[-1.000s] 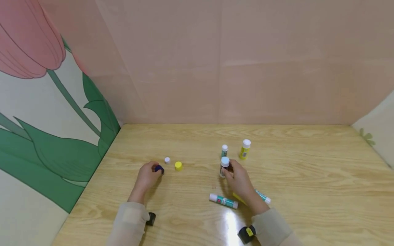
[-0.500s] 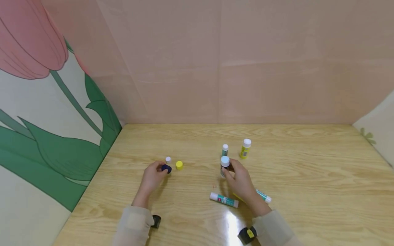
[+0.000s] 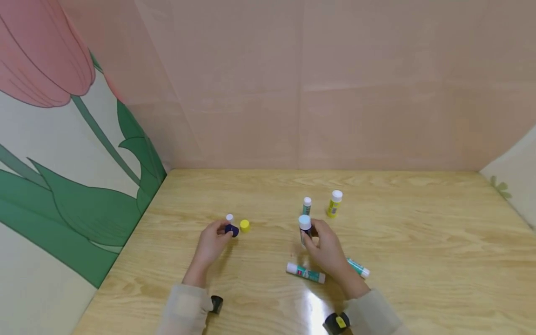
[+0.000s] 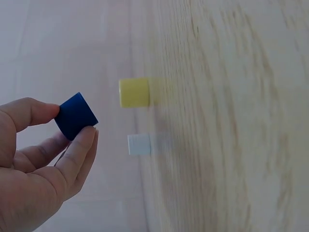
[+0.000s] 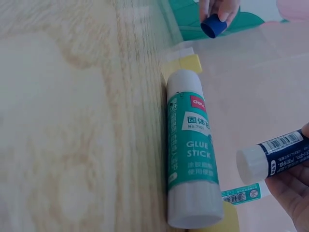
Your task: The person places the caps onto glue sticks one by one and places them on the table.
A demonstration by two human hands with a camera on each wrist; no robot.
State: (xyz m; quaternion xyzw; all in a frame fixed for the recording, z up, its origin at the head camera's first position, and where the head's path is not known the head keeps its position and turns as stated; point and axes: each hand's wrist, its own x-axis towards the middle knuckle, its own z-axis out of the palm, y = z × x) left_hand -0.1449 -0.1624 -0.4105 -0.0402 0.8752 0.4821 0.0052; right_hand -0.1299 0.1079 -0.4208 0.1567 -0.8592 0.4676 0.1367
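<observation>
My left hand (image 3: 212, 242) pinches a dark blue cap (image 4: 76, 116) between thumb and fingers. The cap is tilted and off the table. Beside it on the table stand a yellow cap (image 4: 134, 92) and a small white cap (image 4: 139, 144). My right hand (image 3: 327, 244) grips a dark blue glue stick (image 5: 285, 153), its white end (image 3: 304, 222) pointing up in the head view. My fingers hide part of its barrel. Close behind it stands a green glue stick (image 3: 307, 206), with a yellow one (image 3: 334, 204) to its right.
A green glue stick (image 3: 305, 273) lies on the wooden table (image 3: 423, 246) in front of my right hand. Another green one (image 3: 358, 268) lies beside my right forearm. Something yellow (image 5: 228, 220) shows behind the near stick in the right wrist view. A pink-covered wall stands behind.
My left hand has moved right with the blue cap, which has tipped over more. My right hand keeps its grip on the blue glue stick and has shifted only slightly.
</observation>
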